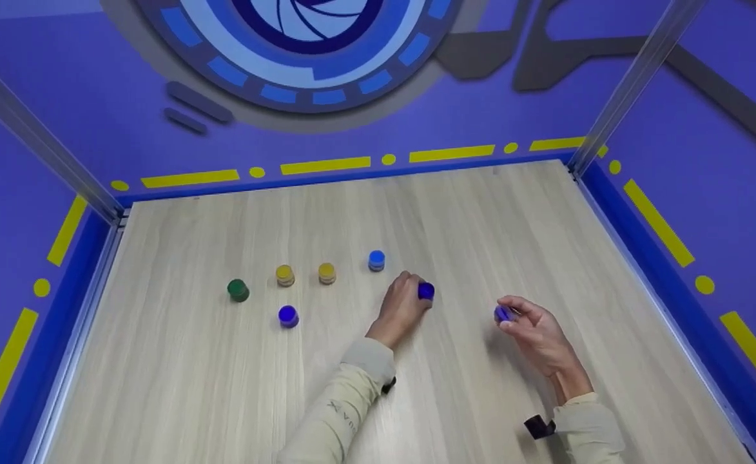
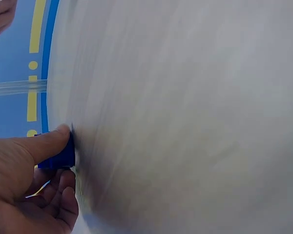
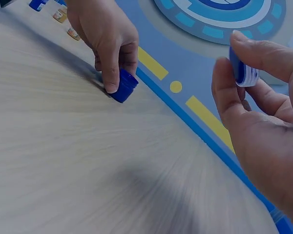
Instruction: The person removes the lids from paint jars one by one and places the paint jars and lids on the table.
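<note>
My left hand (image 1: 401, 309) grips a small dark blue paint jar (image 1: 426, 292) between thumb and fingers, low over the table. In the right wrist view that jar (image 3: 123, 87) is uncapped and tilted; whether its base touches the wood I cannot tell. Off to the right, my right hand (image 1: 541, 338) is raised above the table. It pinches a blue jar lid (image 3: 240, 68) with a whitish ridged edge, held on its side. A light blue jar (image 1: 376, 260) stands just beyond my left hand.
Left of the hands stand two yellow-capped jars (image 1: 285, 276), a green jar (image 1: 238, 290) and another dark blue jar (image 1: 289, 316). Blue panels (image 1: 378, 138) wall the wooden table (image 1: 178, 386) at the back and both sides.
</note>
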Available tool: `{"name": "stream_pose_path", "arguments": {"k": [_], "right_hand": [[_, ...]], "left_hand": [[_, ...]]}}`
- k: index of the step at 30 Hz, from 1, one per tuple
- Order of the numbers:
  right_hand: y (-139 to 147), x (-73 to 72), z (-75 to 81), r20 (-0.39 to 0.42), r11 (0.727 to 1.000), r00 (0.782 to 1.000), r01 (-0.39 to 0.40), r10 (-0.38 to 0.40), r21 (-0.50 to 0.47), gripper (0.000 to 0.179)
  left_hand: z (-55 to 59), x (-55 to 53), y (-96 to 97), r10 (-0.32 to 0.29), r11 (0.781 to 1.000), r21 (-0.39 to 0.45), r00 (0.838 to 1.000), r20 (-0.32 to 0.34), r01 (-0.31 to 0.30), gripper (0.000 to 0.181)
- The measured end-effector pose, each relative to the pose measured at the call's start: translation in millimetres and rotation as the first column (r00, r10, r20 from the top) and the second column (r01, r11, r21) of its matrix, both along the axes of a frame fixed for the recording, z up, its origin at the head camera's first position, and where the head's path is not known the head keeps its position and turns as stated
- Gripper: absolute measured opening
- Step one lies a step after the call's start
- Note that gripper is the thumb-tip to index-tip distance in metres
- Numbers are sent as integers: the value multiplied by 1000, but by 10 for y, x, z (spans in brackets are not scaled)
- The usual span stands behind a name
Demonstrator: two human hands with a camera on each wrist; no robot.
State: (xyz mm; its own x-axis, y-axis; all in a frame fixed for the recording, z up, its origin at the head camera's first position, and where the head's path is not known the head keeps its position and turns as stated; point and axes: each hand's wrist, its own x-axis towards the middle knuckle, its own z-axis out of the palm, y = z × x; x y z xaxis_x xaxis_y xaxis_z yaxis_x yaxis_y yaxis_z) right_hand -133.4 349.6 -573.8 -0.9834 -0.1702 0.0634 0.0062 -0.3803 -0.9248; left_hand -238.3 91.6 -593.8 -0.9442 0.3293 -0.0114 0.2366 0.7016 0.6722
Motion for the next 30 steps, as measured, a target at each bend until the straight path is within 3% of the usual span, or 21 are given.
{"name": "stream_pose_path", "arguments": {"k": [8,17,30], "right_hand": [[-19,24,-11,124,978,978,152,-170,141,41],[-28,-56,13,169,947,963,160,-212,277,46],[-88,-106,-12,172,901,941,211,-293,380,45]], "left_hand": [[-76,-121,123,34,999,28,998,-50,-32,29],[-81,-294,248,114,993,30,989,-95,-112,33],[-178,-352,392,234,969,107,966,-113,-222,34]]}}
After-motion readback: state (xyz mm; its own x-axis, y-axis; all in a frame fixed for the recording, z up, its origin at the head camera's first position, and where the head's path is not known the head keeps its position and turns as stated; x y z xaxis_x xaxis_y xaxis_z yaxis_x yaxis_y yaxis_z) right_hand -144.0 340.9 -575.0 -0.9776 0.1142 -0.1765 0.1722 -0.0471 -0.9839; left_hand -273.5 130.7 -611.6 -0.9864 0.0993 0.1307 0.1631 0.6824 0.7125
